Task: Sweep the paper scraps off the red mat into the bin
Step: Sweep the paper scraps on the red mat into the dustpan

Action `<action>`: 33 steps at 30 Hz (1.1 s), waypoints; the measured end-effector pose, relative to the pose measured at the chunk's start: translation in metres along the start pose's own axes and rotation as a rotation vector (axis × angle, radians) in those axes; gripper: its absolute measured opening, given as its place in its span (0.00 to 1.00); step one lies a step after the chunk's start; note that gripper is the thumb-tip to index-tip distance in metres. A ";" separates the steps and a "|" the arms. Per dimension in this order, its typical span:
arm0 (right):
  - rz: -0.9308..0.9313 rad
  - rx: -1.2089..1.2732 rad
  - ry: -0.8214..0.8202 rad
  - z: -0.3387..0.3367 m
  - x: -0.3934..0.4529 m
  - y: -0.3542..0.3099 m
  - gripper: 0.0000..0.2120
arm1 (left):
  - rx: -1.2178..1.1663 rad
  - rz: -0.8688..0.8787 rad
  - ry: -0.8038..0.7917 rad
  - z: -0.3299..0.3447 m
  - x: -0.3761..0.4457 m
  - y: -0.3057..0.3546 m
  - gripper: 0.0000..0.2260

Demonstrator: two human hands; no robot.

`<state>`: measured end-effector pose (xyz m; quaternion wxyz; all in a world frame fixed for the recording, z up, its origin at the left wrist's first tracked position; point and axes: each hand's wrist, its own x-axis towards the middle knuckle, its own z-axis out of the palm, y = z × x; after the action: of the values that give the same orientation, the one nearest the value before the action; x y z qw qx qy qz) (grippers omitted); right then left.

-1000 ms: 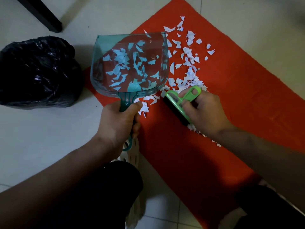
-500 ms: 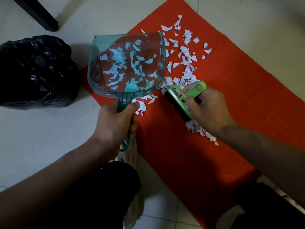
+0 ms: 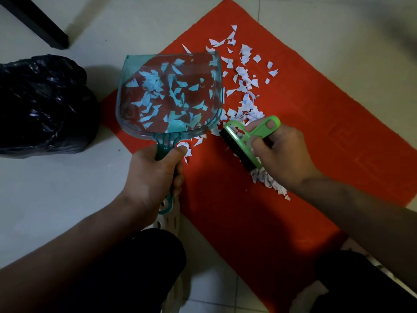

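The right hand [image 3: 282, 152] grips the brush [image 3: 241, 145], now nearer the dustpan [image 3: 169, 96] gripped by the left hand [image 3: 153, 177]; many scraps [image 3: 246, 80] remain on the mat [image 3: 316, 132]

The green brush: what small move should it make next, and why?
Probably a short stroke toward the teal dustpan. The right hand holds the green brush on the red mat, and loose paper scraps lie beside the pan.
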<state>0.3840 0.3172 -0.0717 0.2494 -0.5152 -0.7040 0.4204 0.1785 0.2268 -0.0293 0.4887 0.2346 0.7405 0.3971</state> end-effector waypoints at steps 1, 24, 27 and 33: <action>-0.002 0.011 0.003 0.000 -0.001 -0.001 0.08 | 0.006 0.000 -0.003 0.000 0.001 0.000 0.16; 0.022 0.013 -0.280 0.011 -0.024 0.009 0.06 | 0.041 -0.006 -0.029 0.000 0.000 0.001 0.15; -0.024 -0.059 -0.187 0.002 -0.014 0.010 0.07 | 0.028 -0.007 -0.018 0.001 0.000 0.000 0.16; 0.001 0.044 -0.002 -0.004 -0.002 0.001 0.07 | 0.021 -0.003 -0.013 0.002 0.000 0.003 0.14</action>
<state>0.3886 0.3169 -0.0707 0.2598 -0.5095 -0.6947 0.4362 0.1802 0.2298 -0.0272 0.4916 0.2411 0.7419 0.3870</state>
